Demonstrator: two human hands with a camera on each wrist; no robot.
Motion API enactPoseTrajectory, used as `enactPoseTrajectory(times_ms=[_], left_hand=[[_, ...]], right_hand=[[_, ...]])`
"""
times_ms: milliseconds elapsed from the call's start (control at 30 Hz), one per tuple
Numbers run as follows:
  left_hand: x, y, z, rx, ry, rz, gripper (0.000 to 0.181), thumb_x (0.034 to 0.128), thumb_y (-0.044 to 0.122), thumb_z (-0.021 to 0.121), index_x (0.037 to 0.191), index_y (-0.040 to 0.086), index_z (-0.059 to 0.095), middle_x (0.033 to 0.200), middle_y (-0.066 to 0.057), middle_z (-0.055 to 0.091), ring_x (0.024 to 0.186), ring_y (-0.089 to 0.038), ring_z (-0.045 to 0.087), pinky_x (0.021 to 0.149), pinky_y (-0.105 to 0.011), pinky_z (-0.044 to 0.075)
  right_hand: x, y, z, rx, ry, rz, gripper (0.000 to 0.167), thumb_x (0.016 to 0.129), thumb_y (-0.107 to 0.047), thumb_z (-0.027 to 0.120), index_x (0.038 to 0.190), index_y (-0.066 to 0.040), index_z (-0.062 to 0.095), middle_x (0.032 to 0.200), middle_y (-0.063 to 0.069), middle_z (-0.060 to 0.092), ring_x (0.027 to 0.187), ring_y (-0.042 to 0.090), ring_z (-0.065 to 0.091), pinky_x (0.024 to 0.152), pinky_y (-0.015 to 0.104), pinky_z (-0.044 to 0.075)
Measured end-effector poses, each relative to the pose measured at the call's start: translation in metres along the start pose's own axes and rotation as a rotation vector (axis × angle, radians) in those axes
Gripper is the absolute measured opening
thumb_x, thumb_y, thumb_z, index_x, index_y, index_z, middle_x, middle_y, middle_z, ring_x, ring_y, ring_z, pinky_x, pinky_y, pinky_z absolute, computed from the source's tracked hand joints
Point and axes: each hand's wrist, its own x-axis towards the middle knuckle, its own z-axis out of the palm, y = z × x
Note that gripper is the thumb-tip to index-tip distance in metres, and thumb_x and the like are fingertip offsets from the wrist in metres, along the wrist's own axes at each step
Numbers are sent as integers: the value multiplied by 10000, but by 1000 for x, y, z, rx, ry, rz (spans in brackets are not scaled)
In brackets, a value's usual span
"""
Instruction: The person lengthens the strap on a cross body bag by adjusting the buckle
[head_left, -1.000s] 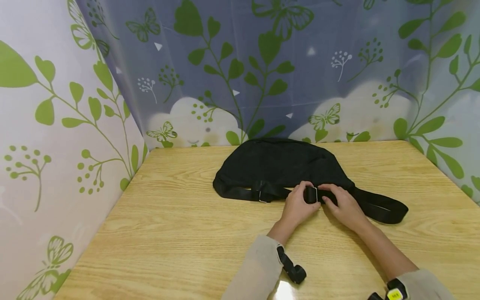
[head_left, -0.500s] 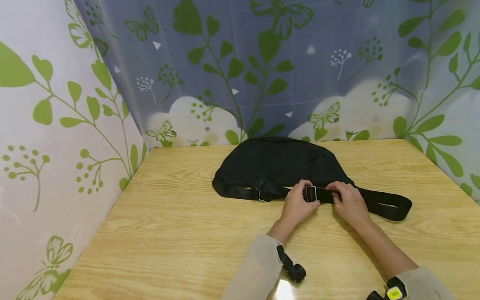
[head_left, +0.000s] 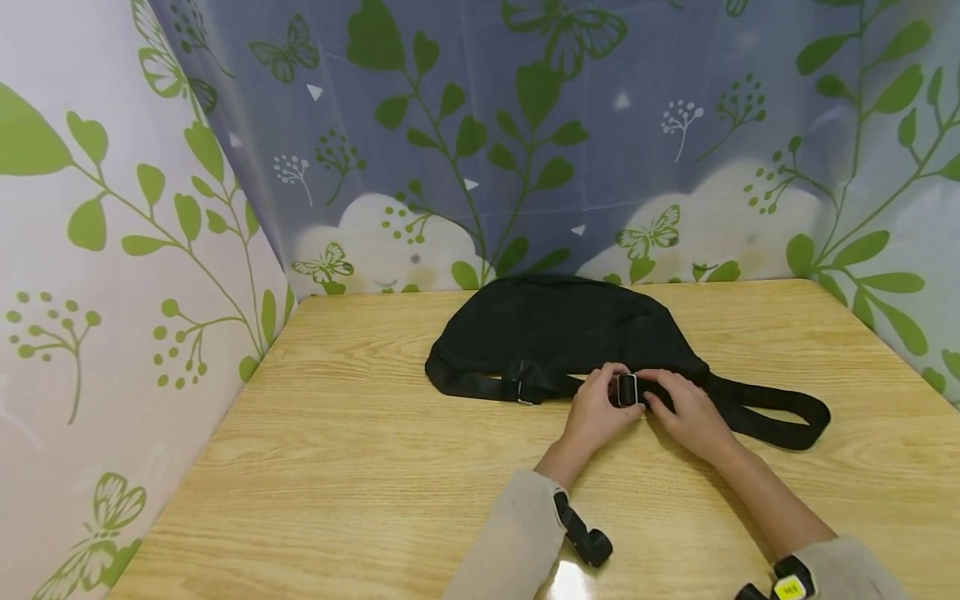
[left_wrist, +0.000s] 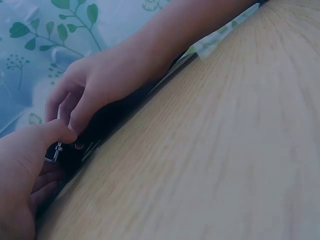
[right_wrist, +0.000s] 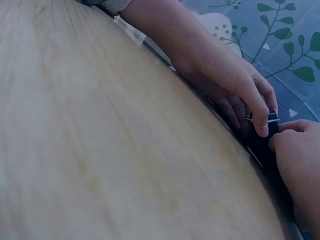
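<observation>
A black waist bag (head_left: 555, 325) lies on the wooden table with its strap (head_left: 780, 433) along the front edge and looped out to the right. My left hand (head_left: 600, 412) pinches a metal strap buckle (head_left: 627, 390) between thumb and fingers. Just right of the buckle, my right hand (head_left: 690, 412) pinches the black webbing, fingertips close to the left hand's. In the left wrist view the buckle (left_wrist: 54, 152) shows beside the left thumb; the right wrist view shows the buckle (right_wrist: 262, 118) under the left hand's fingers. The palms hide part of the strap.
A second metal buckle (head_left: 525, 392) sits on the strap to the left. The wooden table (head_left: 337, 483) spreads in front and to both sides. A patterned cloth (head_left: 465, 150) hangs behind the bag and along the sides.
My right hand slid right along the strap, then came back left to the buckle. The buckle shifted slightly right, and the strap loop at right extends a little farther. The left hand barely moved.
</observation>
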Motion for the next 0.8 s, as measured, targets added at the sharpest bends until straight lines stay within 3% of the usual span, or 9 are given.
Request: enactPoseTrajectory(times_ms=[233,500,667,800], left_hand=[[-1,2,0,34,8,11,423,747,248,768,1103,206,544,899,70,486,790,-67,490,684,-200,412],[0,3,0,64,2,-2,463,750,278,767,1161,213,565,905,71,493,810,-57,493,700,-190,411],[0,4,1,128,-36,-14,566,766,272,755,1275,155,538,1110,24,507,1028,-101,478,854,-215,399],[0,5,2,186,-63,-19,472,812,220,709,1259,152,572,1205,10,512,1138,-138,435,910,-245,377]], right_hand=[[1,-3,-1,-46,92,-67,307,774,161,618,1031,-7,616,952,116,605,872,273,550,716,430,451],[0,-2,-2,-90,77,17,265,796,126,600,1017,-20,617,935,131,610,830,290,540,704,453,444],[-2,-2,-4,-24,38,114,244,912,-33,528,1147,-31,595,1070,150,591,1021,342,516,833,512,394],[-2,-3,-4,9,-10,150,396,919,-264,572,1248,-46,542,1143,159,560,1079,355,482,866,542,363]])
